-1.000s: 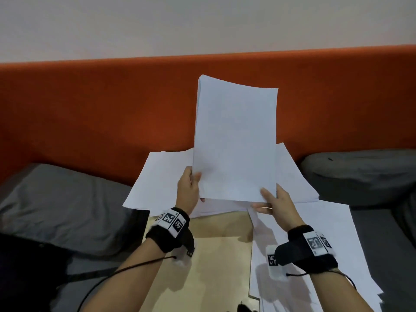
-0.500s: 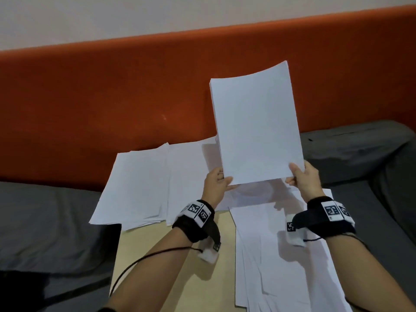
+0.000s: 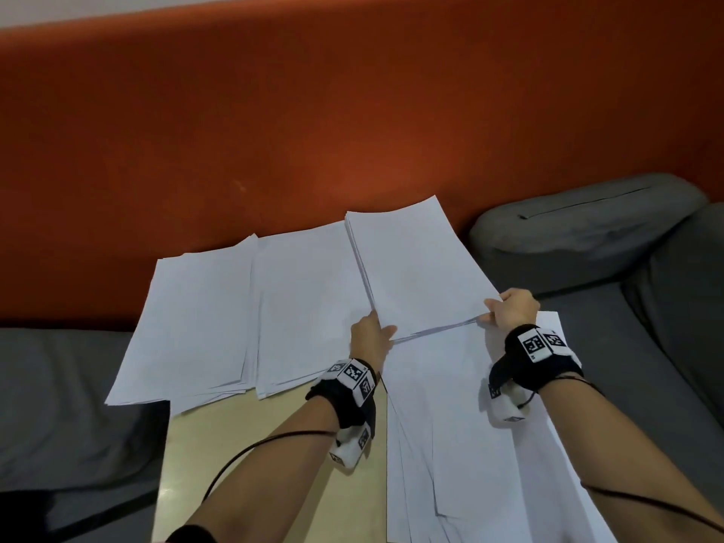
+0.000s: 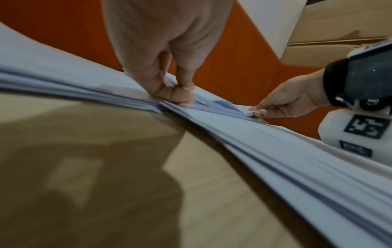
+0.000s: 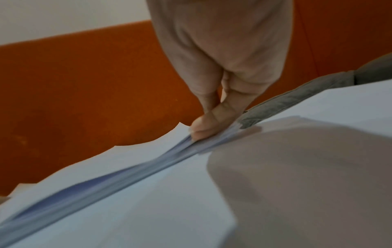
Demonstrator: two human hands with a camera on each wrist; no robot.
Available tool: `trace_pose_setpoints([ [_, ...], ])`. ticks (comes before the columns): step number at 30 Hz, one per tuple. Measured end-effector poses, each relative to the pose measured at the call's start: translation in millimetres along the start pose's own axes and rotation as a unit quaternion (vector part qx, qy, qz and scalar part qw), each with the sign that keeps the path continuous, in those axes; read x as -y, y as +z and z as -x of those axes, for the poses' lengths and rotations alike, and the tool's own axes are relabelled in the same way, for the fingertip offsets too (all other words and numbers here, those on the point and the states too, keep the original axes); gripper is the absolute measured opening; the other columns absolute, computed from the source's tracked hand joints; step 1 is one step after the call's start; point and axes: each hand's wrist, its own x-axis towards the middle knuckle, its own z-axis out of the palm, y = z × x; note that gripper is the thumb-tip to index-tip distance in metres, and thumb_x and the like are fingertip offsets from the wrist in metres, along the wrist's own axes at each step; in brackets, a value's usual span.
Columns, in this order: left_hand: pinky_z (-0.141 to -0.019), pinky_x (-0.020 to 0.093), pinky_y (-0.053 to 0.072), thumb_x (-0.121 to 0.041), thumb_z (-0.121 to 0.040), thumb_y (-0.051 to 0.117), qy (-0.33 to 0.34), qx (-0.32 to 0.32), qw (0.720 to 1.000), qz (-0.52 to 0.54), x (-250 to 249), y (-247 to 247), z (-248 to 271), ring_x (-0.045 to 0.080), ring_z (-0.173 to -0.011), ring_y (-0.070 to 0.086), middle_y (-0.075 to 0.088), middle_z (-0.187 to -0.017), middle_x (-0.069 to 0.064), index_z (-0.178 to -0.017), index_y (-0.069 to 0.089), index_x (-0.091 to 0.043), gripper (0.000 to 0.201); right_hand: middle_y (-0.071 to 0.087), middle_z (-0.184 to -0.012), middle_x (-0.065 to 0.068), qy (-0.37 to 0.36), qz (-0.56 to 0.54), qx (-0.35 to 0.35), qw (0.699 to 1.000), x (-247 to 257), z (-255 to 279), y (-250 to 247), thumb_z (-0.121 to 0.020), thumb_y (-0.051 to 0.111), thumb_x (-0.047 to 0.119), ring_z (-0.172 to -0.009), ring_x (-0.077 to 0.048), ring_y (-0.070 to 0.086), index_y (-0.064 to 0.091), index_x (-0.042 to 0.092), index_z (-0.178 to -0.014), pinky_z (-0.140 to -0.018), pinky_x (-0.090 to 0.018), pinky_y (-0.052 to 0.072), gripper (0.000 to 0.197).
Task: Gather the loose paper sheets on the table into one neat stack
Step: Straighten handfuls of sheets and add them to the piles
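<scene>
Holding a squared bundle of paper sheets (image 3: 415,268) by its near edge, the left hand (image 3: 370,339) pinches the near left corner, thumb on top, while the right hand (image 3: 511,309) pinches the near right corner. In both wrist views each grip is pressed together on the sheets, thumb against fingers. The bundle lies low and nearly flat over the far right part of the surface (image 3: 250,444), its far end toward the orange backrest (image 3: 352,131).

Handling, as judged: the sheets are light, thin and limp, and they slide readily on one another. A bundle held at one edge sags and fans, so support at two corners, or along opposite long edges, suits it best. Single sheets are easily creased and are hard to lift from a smooth top; sliding one to the edge, or lifting at a corner, should serve.

Count: three other groups of paper are visible. A fanned pile (image 3: 188,327) sits at far left, overhanging the surface's left side. A second pile (image 3: 309,315) lies just beside it at centre. A long spread of overlapping sheets (image 3: 470,444) runs along the right side toward the viewer. Sheets within each group are too many and too close to count. Two grey cushions (image 3: 580,233) lie beyond at the right.
</scene>
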Motion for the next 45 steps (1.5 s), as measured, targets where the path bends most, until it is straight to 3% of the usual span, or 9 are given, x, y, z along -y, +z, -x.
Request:
trace_pose_setpoints([
  [1,-0.075,0.04,0.05,-0.004,-0.089,0.056,0.003,0.0,0.999,-0.042,0,0,-1,0.026,-0.076,0.055,0.057,-0.087,0.024,-0.098,0.058,0.002,0.011,0.067,-0.09,-0.025,0.001,0.003,-0.004,1.0,-1,0,1,-0.081,0.069,0.003,-0.065,-0.027,0.07,0.049,0.009,-0.067,-0.071,-0.039,0.059,0.025],
  [3,-0.095,0.034,0.041,-0.011,-0.094,0.051,0.009,0.024,0.988,-0.155,3,0,-2,0.031,-0.108,0.052,0.048,-0.122,0.023,-0.142,0.03,-0.001,0.054,0.066,-0.1,-0.027,-0.013,0.034,-0.023,0.999,-4,1,3,-0.078,0.072,0.006,-0.09,-0.037,0.066,0.045,0.013,-0.066,-0.083,-0.043,0.054,0.031],
  [5,-0.102,0.029,0.035,-0.014,-0.096,0.046,0.045,0.019,0.973,-0.226,2,-4,3,0.031,-0.116,0.042,0.034,-0.13,0.018,-0.148,0.015,-0.012,0.061,0.062,-0.108,-0.025,-0.028,0.073,-0.036,0.996,-4,8,2,-0.081,0.07,0.01,-0.101,-0.037,0.06,0.053,0.006,-0.081,-0.079,-0.034,0.047,0.018],
  [9,-0.097,0.033,0.038,-0.026,-0.099,0.036,0.067,0.057,0.916,-0.391,2,-10,2,0.032,-0.115,0.038,0.035,-0.131,0.015,-0.146,0.027,-0.023,0.048,0.054,-0.12,-0.022,-0.043,0.082,-0.029,0.995,-8,16,-1,-0.084,0.068,0.017,-0.101,-0.036,0.056,0.059,0.002,-0.107,-0.073,-0.029,0.036,0.028],
  [15,-0.104,0.033,0.03,-0.027,-0.097,0.046,0.045,0.028,0.969,-0.239,-15,-20,14,0.033,-0.128,0.032,0.031,-0.136,0.016,-0.141,0.034,-0.011,0.049,0.048,-0.127,-0.025,-0.038,0.021,-0.056,0.997,-22,31,-28,-0.09,0.058,0.027,-0.112,-0.039,0.051,0.052,0.005,-0.123,-0.093,-0.038,0.04,0.04],
  [23,-0.106,0.04,0.034,-0.021,-0.093,0.051,0.027,-0.037,0.982,-0.183,19,-4,74,0.031,-0.126,0.035,0.032,-0.137,0.017,-0.137,0.03,-0.006,0.051,0.036,-0.138,-0.024,0.099,0.088,-0.079,0.988,-80,77,-79,-0.084,0.058,0.046,-0.125,-0.042,0.037,0.034,0.006,-0.136,-0.102,-0.049,0.034,0.07],
  [29,-0.106,0.04,0.037,-0.008,-0.085,0.062,-0.021,-0.004,0.996,-0.092,34,13,93,0.033,-0.125,0.042,0.039,-0.137,0.021,-0.136,0.028,0.001,0.062,0.067,-0.105,-0.014,0.046,-0.009,-0.023,0.999,-110,114,-64,-0.077,0.067,0.031,-0.087,-0.031,0.064,0.061,0.001,-0.108,-0.077,-0.034,0.053,0.043],
  [37,-0.09,0.025,0.041,0.0,-0.081,0.064,-0.003,0.049,0.99,-0.135,44,6,104,0.03,-0.116,0.052,0.054,-0.125,0.019,-0.124,0.046,0.005,0.047,0.06,-0.116,-0.019,0.027,0.072,-0.02,0.997,-100,136,-56,-0.077,0.07,0.019,-0.106,-0.037,0.058,0.051,0.0,-0.117,-0.082,-0.036,0.047,0.048],
  [45,-0.085,0.027,0.047,0.005,-0.076,0.065,0.001,0.058,0.992,-0.111,50,-4,105,0.03,-0.108,0.058,0.061,-0.116,0.017,-0.115,0.052,0.003,0.042,0.063,-0.098,-0.015,0.057,0.084,-0.019,0.995,-99,139,-56,-0.071,0.07,0.017,-0.088,-0.032,0.058,0.064,-0.003,-0.098,-0.076,-0.033,0.049,0.034],
])
